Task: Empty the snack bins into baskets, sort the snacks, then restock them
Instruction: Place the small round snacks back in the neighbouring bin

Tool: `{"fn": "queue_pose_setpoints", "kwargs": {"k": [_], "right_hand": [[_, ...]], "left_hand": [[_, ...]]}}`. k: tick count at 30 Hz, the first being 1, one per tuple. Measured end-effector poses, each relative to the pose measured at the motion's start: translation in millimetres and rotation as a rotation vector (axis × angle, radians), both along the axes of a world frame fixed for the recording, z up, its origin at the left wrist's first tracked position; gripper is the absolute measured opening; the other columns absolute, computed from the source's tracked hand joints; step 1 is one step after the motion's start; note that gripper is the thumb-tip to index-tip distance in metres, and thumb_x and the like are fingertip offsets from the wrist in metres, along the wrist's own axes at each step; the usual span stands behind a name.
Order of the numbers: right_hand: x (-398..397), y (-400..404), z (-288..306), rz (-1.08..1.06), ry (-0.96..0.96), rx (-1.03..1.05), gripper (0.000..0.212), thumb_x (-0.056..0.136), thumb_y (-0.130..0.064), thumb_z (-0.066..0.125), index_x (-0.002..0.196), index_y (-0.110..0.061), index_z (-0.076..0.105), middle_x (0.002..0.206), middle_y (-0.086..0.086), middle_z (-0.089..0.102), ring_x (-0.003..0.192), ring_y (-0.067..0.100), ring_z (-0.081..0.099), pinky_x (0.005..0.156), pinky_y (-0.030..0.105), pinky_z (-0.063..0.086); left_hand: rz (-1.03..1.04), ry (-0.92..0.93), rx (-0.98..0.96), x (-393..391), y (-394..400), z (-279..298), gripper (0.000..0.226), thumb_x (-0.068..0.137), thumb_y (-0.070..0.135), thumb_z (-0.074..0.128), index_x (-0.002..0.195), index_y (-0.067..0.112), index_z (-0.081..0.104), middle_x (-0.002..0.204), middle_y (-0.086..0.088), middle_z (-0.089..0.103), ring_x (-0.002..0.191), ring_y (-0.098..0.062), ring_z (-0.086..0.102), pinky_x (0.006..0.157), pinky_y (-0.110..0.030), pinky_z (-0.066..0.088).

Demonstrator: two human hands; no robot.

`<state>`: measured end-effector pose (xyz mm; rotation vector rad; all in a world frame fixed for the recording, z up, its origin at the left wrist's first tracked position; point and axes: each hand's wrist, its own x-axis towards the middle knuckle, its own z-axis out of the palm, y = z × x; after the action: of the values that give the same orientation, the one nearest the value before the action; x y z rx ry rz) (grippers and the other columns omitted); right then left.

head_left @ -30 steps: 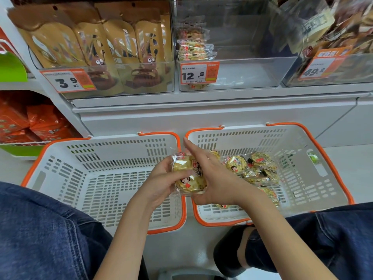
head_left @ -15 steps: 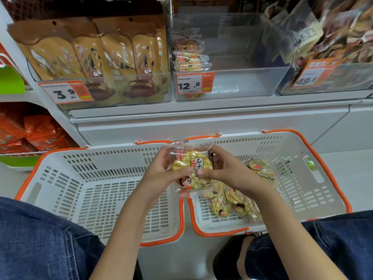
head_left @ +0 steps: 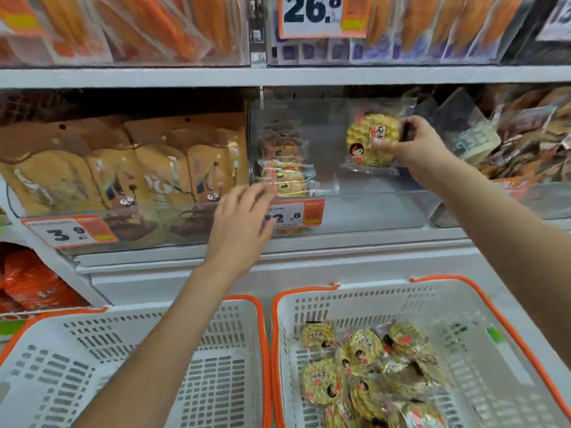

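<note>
Left basket [head_left: 234, 329]: nearest you on the left, white slotted plastic with an orange rim; nothing visible inside it.
Right basket [head_left: 463, 307]: touching the left one, same make; it holds a loose pile of packets.
Basket packets [head_left: 367, 372]: round yellow ridged crackers in clear wrappers, each with a small cartoon face and a label; they overlap, some flat, some tilted.
Left hand [head_left: 238, 223]: your arm reaches over the left basket; fingers spread and relaxed, gripping nothing, in front of the bin's lower front edge, partly covering the price tag [head_left: 296, 214], which reads 12.8.
Snack bin [head_left: 370, 208]: clear plastic, on the middle shelf, between the bin of brown pouches [head_left: 129, 177] and a bin of mixed wrapped snacks [head_left: 531, 140].
Stacked packets [head_left: 285, 177]: a small pile of the same crackers at the bin's left end.
Right hand [head_left: 417, 149]: your thumb and fingers pinch one cracker packet [head_left: 370, 140] at its right edge.
Held packet: upright, face toward you, inside the bin's open middle, well apart from the stack; red-and-black face at lower left, white label with black characters.
Top shelf: orange-wrapped goods, blurred; a tag [head_left: 318, 13] reads 26.8.
</note>
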<state>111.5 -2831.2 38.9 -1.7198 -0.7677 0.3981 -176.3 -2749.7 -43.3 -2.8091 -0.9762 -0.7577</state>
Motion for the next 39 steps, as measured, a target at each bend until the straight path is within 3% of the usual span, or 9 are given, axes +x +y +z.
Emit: {"fn": "queue_pose_setpoints", "kwargs": {"k": [6, 11, 19, 24, 27, 29, 33, 36, 39], "right_hand": [[59.1, 106.1, -36.3, 0.042, 0.050, -0.117, 0.065, 0.065, -0.010, 0.085, 0.122, -0.001, 0.056, 0.119, 0.007, 0.062, 0.111, 0.024, 0.060, 0.098, 0.040, 0.049], [72.8, 150.8, -57.5, 0.216, -0.073, -0.329, 0.047, 0.079, -0.011, 0.075, 0.122, -0.006, 0.057, 0.116, 0.004, 0.064, 0.107, 0.020, 0.061, 0.092, 0.032, 0.050], [60.4, 165.7, -73.8, 0.293, -0.137, -0.505, 0.049, 0.093, -0.024, 0.059, 0.137, -0.011, 0.043, 0.135, 0.004, 0.053, 0.121, 0.024, 0.050, 0.106, 0.037, 0.040], [48.0, 142.2, -52.7, 0.157, -0.129, -0.629, 0.070, 0.088, -0.041, 0.063, 0.143, -0.008, 0.034, 0.135, 0.013, 0.049, 0.113, 0.029, 0.053, 0.089, 0.034, 0.048], [38.8, 102.8, -33.4, -0.030, -0.237, -0.450, 0.059, 0.087, -0.031, 0.065, 0.136, -0.007, 0.042, 0.121, 0.009, 0.055, 0.104, 0.026, 0.057, 0.075, 0.030, 0.047], [20.6, 58.5, -26.8, -0.126, -0.395, -0.244, 0.043, 0.087, -0.019, 0.058, 0.127, -0.008, 0.048, 0.116, 0.007, 0.055, 0.101, 0.022, 0.055, 0.076, 0.028, 0.042], [-35.8, -43.4, -55.5, -0.249, -0.815, 0.105, 0.026, 0.076, 0.000, 0.045, 0.101, -0.003, 0.054, 0.101, 0.016, 0.055, 0.091, 0.028, 0.050, 0.080, 0.035, 0.038], [-61.1, -96.5, -133.7, -0.106, -0.962, -0.082, 0.023, 0.075, 0.007, 0.049, 0.094, -0.004, 0.056, 0.093, 0.015, 0.055, 0.083, 0.033, 0.049, 0.069, 0.038, 0.036], [-80.9, -140.4, -223.3, 0.177, -0.835, -0.584, 0.034, 0.078, 0.003, 0.056, 0.109, -0.010, 0.056, 0.108, 0.012, 0.057, 0.096, 0.035, 0.053, 0.073, 0.037, 0.038]], "left_hand": [[0.035, -0.115, 0.262, 11.3, 11.2, -32.1, 0.049, 0.092, 0.037, 0.040, 0.135, 0.014, 0.042, 0.134, -0.001, 0.046, 0.108, -0.030, 0.042, 0.099, -0.046, 0.028], [0.024, -0.148, 0.290, 11.7, 10.8, -34.2, 0.046, 0.095, 0.037, 0.035, 0.134, 0.013, 0.042, 0.134, 0.000, 0.042, 0.109, -0.031, 0.042, 0.097, -0.047, 0.028], [0.032, -0.082, 0.309, 9.7, 12.6, -36.7, 0.053, 0.091, 0.036, 0.044, 0.138, 0.012, 0.038, 0.137, -0.002, 0.041, 0.109, -0.031, 0.042, 0.096, -0.046, 0.029], [0.021, -0.032, 0.274, 3.6, 9.2, -30.7, 0.056, 0.092, 0.032, 0.045, 0.143, 0.011, 0.034, 0.144, -0.003, 0.038, 0.114, -0.033, 0.042, 0.099, -0.048, 0.032], [0.011, 0.013, 0.242, -3.3, 4.1, -28.3, 0.062, 0.090, 0.027, 0.049, 0.146, 0.011, 0.030, 0.150, -0.006, 0.034, 0.129, -0.035, 0.037, 0.107, -0.050, 0.028], [0.006, -0.044, 0.194, -10.3, -7.5, -32.2, 0.062, 0.089, 0.020, 0.050, 0.147, 0.009, 0.030, 0.151, -0.009, 0.031, 0.139, -0.037, 0.026, 0.114, -0.049, 0.022], [-0.002, -0.305, -0.086, -22.4, -54.8, -62.4, 0.052, 0.087, 0.005, 0.048, 0.139, 0.006, 0.043, 0.146, -0.013, 0.037, 0.140, -0.034, 0.022, 0.117, -0.024, 0.009], [-0.042, -0.198, -0.289, -21.9, -91.7, -108.6, 0.045, 0.088, 0.009, 0.042, 0.133, 0.009, 0.048, 0.140, -0.010, 0.044, 0.134, -0.028, 0.030, 0.114, -0.043, 0.027], [-0.110, -0.007, -0.531, -11.6, -126.0, -143.7, 0.042, 0.089, 0.003, 0.051, 0.130, 0.009, 0.051, 0.136, -0.007, 0.046, 0.131, -0.022, 0.035, 0.110, -0.044, 0.035]]}}
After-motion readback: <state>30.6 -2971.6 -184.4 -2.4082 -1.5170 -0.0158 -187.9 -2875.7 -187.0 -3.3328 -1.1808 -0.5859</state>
